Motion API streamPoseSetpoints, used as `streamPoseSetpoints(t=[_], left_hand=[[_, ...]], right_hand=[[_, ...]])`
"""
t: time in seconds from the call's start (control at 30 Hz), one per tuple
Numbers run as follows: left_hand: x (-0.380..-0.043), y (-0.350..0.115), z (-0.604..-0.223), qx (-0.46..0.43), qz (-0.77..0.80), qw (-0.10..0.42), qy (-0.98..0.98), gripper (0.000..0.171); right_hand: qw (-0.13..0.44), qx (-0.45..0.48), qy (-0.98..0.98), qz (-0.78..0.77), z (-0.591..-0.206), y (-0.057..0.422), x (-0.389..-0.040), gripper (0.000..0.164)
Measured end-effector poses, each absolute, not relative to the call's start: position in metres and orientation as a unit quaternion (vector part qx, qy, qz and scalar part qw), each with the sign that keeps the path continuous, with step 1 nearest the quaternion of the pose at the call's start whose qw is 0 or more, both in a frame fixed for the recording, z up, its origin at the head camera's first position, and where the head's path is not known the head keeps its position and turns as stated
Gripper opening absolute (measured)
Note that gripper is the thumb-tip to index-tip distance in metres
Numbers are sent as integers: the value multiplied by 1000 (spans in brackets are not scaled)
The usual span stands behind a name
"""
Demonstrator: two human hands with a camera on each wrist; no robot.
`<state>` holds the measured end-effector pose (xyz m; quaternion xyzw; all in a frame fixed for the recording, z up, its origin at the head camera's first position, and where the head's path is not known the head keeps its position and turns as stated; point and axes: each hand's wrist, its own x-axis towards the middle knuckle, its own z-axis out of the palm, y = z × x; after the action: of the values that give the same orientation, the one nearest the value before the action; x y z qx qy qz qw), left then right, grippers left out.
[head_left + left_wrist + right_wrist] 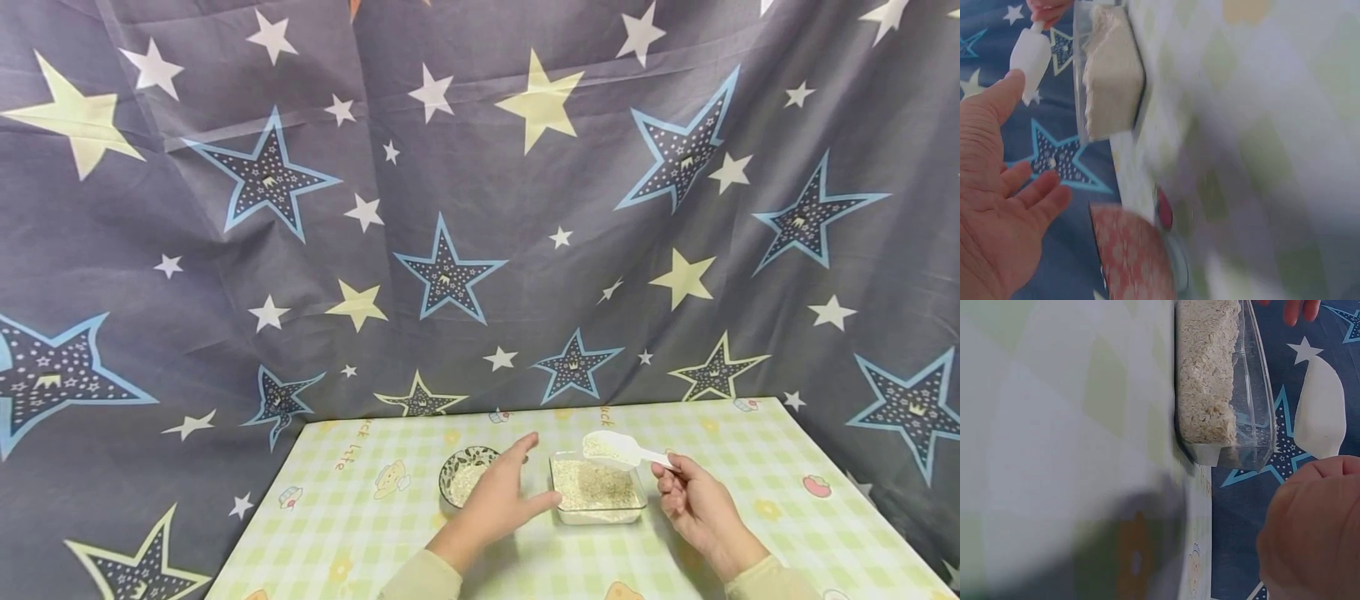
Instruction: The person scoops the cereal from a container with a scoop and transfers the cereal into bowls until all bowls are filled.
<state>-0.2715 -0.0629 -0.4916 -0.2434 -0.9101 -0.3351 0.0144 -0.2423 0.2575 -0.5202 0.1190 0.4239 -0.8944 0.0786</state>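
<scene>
My right hand [697, 506] pinches the handle of a white scoop [633, 452], which is above a clear rectangular container [597, 517]. Pale flakes, seemingly oats, lie in the scoop's bowl. More of these oat-like flakes [1205, 381] fill much of the container, with a darker patch in the head view. My left hand [498, 493] holds nothing; its fingers are spread and its thumb points toward the container. Behind that hand stands a round bowl [447, 477] with a dark leaf pattern, partly hidden, with pale flakes inside. Its outer side [1132, 253] looks reddish in the left wrist view.
A green-and-white checked cloth [360, 517] with small cartoon prints covers the table. A dark curtain [480, 183] printed with stars hangs directly behind the table's far edge. Bowl and container stand side by side, with a short gap between them.
</scene>
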Motion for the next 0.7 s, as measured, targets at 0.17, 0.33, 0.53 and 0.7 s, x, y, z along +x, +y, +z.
streamPoseSetpoints(t=[0.17,0.33,0.53,0.7], left_hand=[[-278,-99,-491,-219,-315,58,-922,95],[-284,-137,-499,-174,-312,72,-931,100],[-283,-163,-510,-139,-317,56,-936,106],[-283,-169,-517,-127,-310,43,-941,110]], right_hand=[[81,118,421,-896,-514,257,-243,26],[81,119,428,-892,-509,258,-245,29],[79,114,439,-887,-502,254,-249,28],[78,105,446,-885,-495,244,-253,27]])
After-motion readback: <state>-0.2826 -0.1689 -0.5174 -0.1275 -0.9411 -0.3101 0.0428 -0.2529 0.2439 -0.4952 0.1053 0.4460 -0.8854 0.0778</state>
